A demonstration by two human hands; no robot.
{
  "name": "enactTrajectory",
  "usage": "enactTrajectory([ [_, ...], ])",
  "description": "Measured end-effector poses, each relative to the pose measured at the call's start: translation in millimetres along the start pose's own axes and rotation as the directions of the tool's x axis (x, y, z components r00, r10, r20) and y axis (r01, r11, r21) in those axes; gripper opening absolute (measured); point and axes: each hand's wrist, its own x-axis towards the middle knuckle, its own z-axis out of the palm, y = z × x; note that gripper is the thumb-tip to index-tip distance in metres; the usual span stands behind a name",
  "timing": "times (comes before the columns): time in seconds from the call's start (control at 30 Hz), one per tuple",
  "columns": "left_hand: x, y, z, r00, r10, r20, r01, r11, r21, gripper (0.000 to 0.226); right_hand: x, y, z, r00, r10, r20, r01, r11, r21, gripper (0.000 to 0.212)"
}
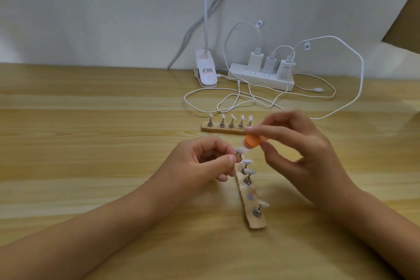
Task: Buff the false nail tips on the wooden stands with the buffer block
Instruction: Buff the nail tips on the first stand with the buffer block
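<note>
False nail tips [247, 162] sit on small metal posts along the near wooden stand [254, 223], which lies in the middle of the table [91, 143], angled toward its near edge. A second stand [218, 130] with five tips lies farther back, just before the loose cables [227, 107]. Your right hand [302, 150] pinches the orange buffer block [252, 140] between thumb and fingertips, its end at the farthest tip [240, 150] of the near stand. Your left hand [200, 163] has its fingers curled, and thumb and forefinger pinch the metal post [239, 158] under that tip. The tips look thin, light and glossy, so they are probably slippery and easy to flex or pop off. Brace at the post or the wooden base, not the tip itself, and keep the strokes light. The stand looks light too and likely to skid on the smooth wood unless held. The block looks small and light, so a fingertip pinch near its working end should give the most control.
</note>
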Motion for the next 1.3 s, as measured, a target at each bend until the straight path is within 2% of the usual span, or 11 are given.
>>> enactTrajectory([
  [0.1, 0, 0, 1, 1.000, 0.005, 0.022, -0.006, 1.000, 0.020, 0.008, -1, -4, -1, 1.000, -0.007, -0.006, 0.007, 0.998, 0.056, 0.030],
  [0.2, 0, -1, 0, 0.999, 0.019, 0.035, -0.020, 0.998, 0.053, 0.006, -2, -8, 5, 0.996, -0.060, 0.067, 0.054, 0.993, 0.101, 0.027],
  [0.33, 0, -2, -1, 1.000, 0.008, 0.028, -0.008, 1.000, 0.029, 0.009, 0, -1, 3, 0.998, 0.061, 0.017, -0.062, 0.998, 0.032, 0.036],
  [0.5, 0, -1, -1, 0.999, 0.021, 0.042, -0.023, 0.999, 0.043, 0.011, -3, -5, 5, 0.997, -0.044, 0.069, 0.039, 0.996, 0.083, 0.028],
  [0.63, 0, -1, 0, 1.000, 0.013, 0.025, -0.014, 1.000, 0.019, 0.007, 0, 4, 1, 0.994, 0.110, 0.002, -0.110, 0.993, 0.032, 0.034],
  [0.8, -1, 0, -2, 0.999, 0.021, 0.033, -0.023, 0.998, 0.064, 0.015, -2, -5, 2, 0.997, -0.066, 0.040, 0.064, 0.997, 0.053, 0.028],
  [0.93, -1, 0, -2, 1.000, 0.006, 0.000, -0.006, 1.000, 0.027, 0.024, 0, -1, -2, 0.999, -0.018, -0.033, 0.016, 0.999, -0.044, 0.033],
  [1.0, -1, 0, -1, 1.000, 0.003, 0.005, -0.003, 1.000, 0.023, 0.022, 0, -2, -4, 0.997, -0.054, -0.062, 0.050, 0.997, -0.062, 0.031],
  [1.1, 0, 1, -1, 1.000, 0.001, 0.011, -0.001, 1.000, 0.017, 0.022, -1, -5, -2, 0.992, -0.123, -0.015, 0.123, 0.991, -0.048, 0.028],
  [1.23, -1, 2, 1, 1.000, 0.016, 0.011, -0.016, 1.000, -0.001, 0.003, -4, -7, 4, 0.993, -0.111, 0.037, 0.112, 0.993, -0.039, 0.028],
  [1.3, 0, 2, 1, 1.000, 0.017, 0.004, -0.017, 1.000, -0.001, 0.003, -3, -6, 3, 0.992, -0.116, 0.043, 0.118, 0.992, -0.046, 0.028],
])
